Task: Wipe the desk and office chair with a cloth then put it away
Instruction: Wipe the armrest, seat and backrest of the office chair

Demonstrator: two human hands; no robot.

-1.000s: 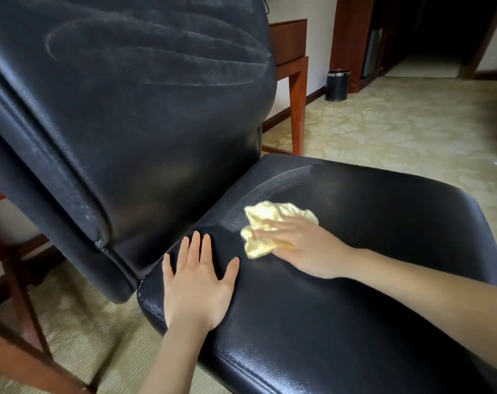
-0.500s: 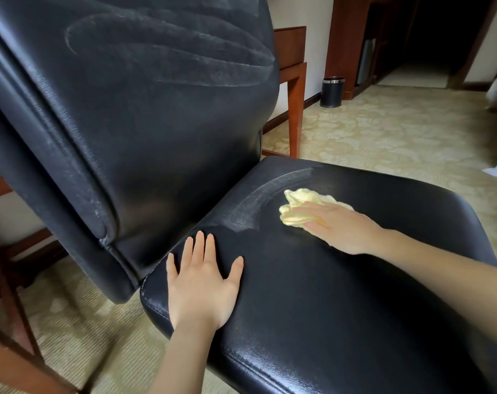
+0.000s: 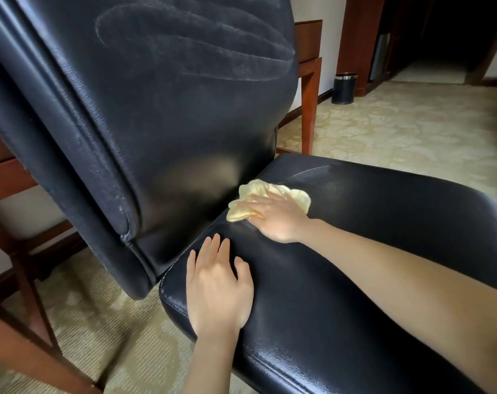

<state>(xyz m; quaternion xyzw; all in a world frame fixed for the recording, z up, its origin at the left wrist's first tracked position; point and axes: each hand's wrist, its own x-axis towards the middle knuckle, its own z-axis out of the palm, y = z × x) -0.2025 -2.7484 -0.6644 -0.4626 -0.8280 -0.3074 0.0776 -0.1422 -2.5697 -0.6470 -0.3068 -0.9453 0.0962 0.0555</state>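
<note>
Right hand (image 3: 275,216) flat on the cloth (image 3: 270,199), fingers straight and spread, pressing it onto the seat (image 3: 369,237) of the office chair (image 3: 162,115) right where seat meets backrest. The cloth is soft, pale yellow, crumpled into a loose wad; its long axis runs across the seat, from the fingertips' side back past the knuckles, and the hand covers its middle. Left hand (image 3: 217,288) lies palm down on the seat's near corner, just beside the right wrist, fingers straight, holding nothing. The chair is black grained leatherette, glossy on the seat, with curved hazy streaks high on the backrest. Beyond both hands, reddish wooden desk legs (image 3: 309,109) and a small dark cylindrical bin (image 3: 344,88) on patterned cream carpet (image 3: 398,132). The backrest's top and the chair's base are cut off from view.
</note>
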